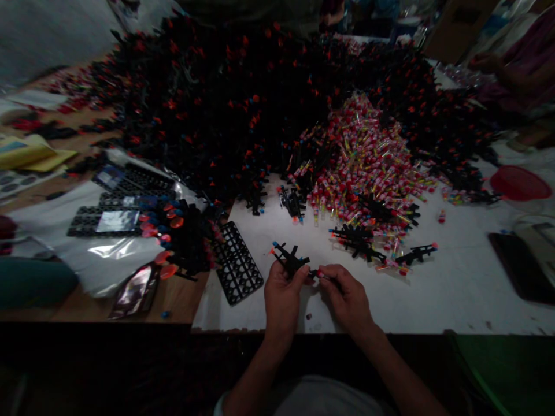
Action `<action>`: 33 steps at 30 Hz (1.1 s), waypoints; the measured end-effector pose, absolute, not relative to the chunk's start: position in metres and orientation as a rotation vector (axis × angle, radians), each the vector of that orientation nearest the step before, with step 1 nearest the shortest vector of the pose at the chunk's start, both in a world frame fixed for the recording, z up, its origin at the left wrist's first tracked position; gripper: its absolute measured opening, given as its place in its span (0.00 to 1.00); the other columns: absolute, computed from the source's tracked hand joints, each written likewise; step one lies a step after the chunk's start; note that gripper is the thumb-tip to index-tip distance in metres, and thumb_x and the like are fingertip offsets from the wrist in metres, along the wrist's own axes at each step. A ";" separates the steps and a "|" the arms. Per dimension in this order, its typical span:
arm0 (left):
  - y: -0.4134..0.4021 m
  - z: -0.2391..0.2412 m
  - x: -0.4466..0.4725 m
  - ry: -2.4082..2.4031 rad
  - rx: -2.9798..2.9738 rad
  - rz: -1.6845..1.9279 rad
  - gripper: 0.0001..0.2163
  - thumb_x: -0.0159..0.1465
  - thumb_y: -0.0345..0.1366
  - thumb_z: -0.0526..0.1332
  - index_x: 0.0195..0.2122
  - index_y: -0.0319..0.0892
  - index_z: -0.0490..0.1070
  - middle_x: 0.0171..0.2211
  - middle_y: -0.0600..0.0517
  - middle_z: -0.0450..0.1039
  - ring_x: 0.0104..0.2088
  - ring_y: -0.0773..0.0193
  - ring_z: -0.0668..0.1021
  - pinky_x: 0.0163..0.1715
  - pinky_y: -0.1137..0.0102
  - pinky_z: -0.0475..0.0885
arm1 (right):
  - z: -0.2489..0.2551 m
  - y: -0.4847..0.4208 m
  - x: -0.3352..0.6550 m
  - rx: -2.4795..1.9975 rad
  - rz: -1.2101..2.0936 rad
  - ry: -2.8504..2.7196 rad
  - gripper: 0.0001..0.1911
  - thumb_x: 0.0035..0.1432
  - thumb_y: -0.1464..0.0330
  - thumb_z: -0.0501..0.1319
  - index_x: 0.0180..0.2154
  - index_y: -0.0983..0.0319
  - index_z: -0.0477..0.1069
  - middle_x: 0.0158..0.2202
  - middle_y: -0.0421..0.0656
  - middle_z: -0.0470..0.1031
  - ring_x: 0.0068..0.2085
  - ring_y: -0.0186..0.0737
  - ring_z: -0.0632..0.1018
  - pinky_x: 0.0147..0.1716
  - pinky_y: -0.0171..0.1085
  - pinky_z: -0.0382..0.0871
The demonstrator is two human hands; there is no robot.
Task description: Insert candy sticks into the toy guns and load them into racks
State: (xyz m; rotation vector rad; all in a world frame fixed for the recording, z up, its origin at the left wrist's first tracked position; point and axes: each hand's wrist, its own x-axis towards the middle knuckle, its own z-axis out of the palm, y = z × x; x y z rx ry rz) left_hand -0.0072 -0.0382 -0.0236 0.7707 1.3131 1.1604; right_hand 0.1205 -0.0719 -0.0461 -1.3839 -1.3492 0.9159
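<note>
A small black toy gun (291, 260) with blue and orange tips is held in my left hand (281, 300), fingers wrapped round it. My right hand (350, 299) is closed in a pinch on a little red-ended piece (320, 273) at the gun's rear end; its full shape is hidden by the fingers. It resembles the red-capped candy tubes (359, 150) heaped farther back. Right of my hands, more black toy guns (358, 240) lie on the white table sheet (451, 277). A black plastic grid tray (238, 263) is to the left.
A huge mound of black toy guns (208, 104) fills the back. On the left are bundled toy guns (184, 237) and stacked grid trays (104, 222). A phone (522, 266) and red lid (520, 182) lie at right. Another person's arm (507, 69) shows at upper right.
</note>
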 end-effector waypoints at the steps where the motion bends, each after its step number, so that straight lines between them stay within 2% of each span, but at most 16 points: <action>1: -0.039 -0.024 -0.007 1.326 0.766 1.170 0.12 0.54 0.37 0.66 0.35 0.40 0.66 0.26 0.57 0.73 0.25 0.70 0.75 0.29 0.74 0.71 | -0.047 -0.072 0.120 -1.380 0.931 -1.333 0.08 0.60 0.66 0.56 0.40 0.59 0.71 0.39 0.43 0.74 0.39 0.36 0.75 0.38 0.34 0.71; 5: -0.040 -0.021 -0.007 1.332 0.774 1.172 0.11 0.54 0.35 0.66 0.34 0.40 0.65 0.25 0.58 0.72 0.24 0.70 0.75 0.28 0.74 0.71 | -0.043 -0.067 0.122 -1.417 1.159 -1.214 0.09 0.59 0.64 0.57 0.39 0.61 0.71 0.28 0.39 0.73 0.27 0.33 0.73 0.26 0.31 0.69; 7: -0.040 -0.019 -0.008 1.310 0.780 1.189 0.11 0.54 0.35 0.66 0.34 0.40 0.65 0.25 0.58 0.73 0.24 0.70 0.75 0.29 0.74 0.71 | -0.038 -0.064 0.123 -1.403 1.235 -1.201 0.10 0.59 0.63 0.57 0.38 0.61 0.71 0.25 0.37 0.72 0.25 0.32 0.72 0.25 0.31 0.68; 9: -0.039 -0.016 -0.008 1.288 0.778 1.213 0.11 0.54 0.35 0.66 0.35 0.40 0.65 0.25 0.57 0.73 0.25 0.69 0.76 0.29 0.74 0.71 | -0.034 -0.064 0.123 -1.387 1.193 -1.247 0.10 0.60 0.64 0.57 0.39 0.61 0.71 0.27 0.38 0.73 0.26 0.32 0.73 0.28 0.32 0.69; 14: -0.039 -0.011 -0.005 1.312 0.699 1.205 0.11 0.52 0.34 0.67 0.34 0.40 0.67 0.27 0.57 0.73 0.25 0.70 0.75 0.28 0.75 0.70 | -0.036 -0.072 0.117 -1.427 0.839 -1.443 0.11 0.63 0.66 0.53 0.44 0.60 0.69 0.37 0.44 0.74 0.36 0.36 0.76 0.35 0.34 0.72; 17: -0.037 -0.008 0.000 1.257 0.599 1.208 0.12 0.52 0.35 0.67 0.36 0.40 0.69 0.31 0.55 0.75 0.30 0.69 0.76 0.33 0.73 0.70 | -0.039 -0.074 0.112 -1.514 0.541 -1.542 0.20 0.61 0.63 0.55 0.54 0.61 0.61 0.46 0.50 0.72 0.44 0.42 0.75 0.41 0.40 0.73; 19: -0.036 -0.004 0.003 1.195 0.585 1.222 0.14 0.52 0.35 0.68 0.39 0.40 0.70 0.36 0.53 0.76 0.35 0.66 0.77 0.39 0.71 0.71 | -0.039 -0.071 0.108 -1.572 0.358 -1.583 0.27 0.61 0.61 0.56 0.59 0.62 0.54 0.46 0.51 0.71 0.42 0.43 0.75 0.41 0.43 0.73; 21: -0.034 0.000 0.005 1.173 0.629 1.238 0.15 0.52 0.35 0.67 0.41 0.40 0.70 0.40 0.51 0.76 0.40 0.63 0.77 0.44 0.68 0.70 | -0.039 -0.066 0.106 -1.580 0.204 -1.644 0.27 0.63 0.63 0.54 0.60 0.61 0.52 0.44 0.51 0.73 0.39 0.42 0.76 0.39 0.43 0.73; 26: -0.020 0.005 0.004 1.183 0.917 1.107 0.15 0.56 0.38 0.64 0.44 0.41 0.67 0.42 0.49 0.75 0.42 0.62 0.76 0.46 0.66 0.69 | -0.034 -0.049 0.129 -1.536 0.080 -1.788 0.21 0.65 0.65 0.51 0.58 0.61 0.55 0.42 0.49 0.74 0.36 0.40 0.76 0.38 0.39 0.71; 29: 0.008 0.003 0.000 1.218 1.229 0.932 0.16 0.58 0.42 0.62 0.45 0.41 0.67 0.42 0.46 0.74 0.42 0.59 0.76 0.43 0.65 0.70 | -0.025 -0.035 0.168 -1.700 -0.112 -1.737 0.22 0.64 0.61 0.52 0.56 0.63 0.59 0.45 0.52 0.73 0.42 0.46 0.73 0.43 0.45 0.68; 31: 0.036 -0.001 -0.001 1.418 1.456 0.938 0.16 0.60 0.42 0.60 0.46 0.39 0.66 0.44 0.43 0.72 0.43 0.57 0.75 0.43 0.63 0.69 | -0.018 -0.020 0.188 -1.858 -0.355 -1.608 0.24 0.63 0.59 0.53 0.55 0.65 0.62 0.48 0.55 0.70 0.48 0.53 0.69 0.47 0.53 0.62; 33: 0.066 -0.007 0.002 1.722 1.638 0.934 0.18 0.61 0.40 0.59 0.49 0.36 0.64 0.47 0.39 0.68 0.47 0.54 0.72 0.47 0.62 0.66 | -0.013 -0.001 0.191 -1.903 -0.480 -1.573 0.22 0.62 0.60 0.54 0.53 0.66 0.65 0.48 0.56 0.69 0.50 0.56 0.66 0.48 0.54 0.59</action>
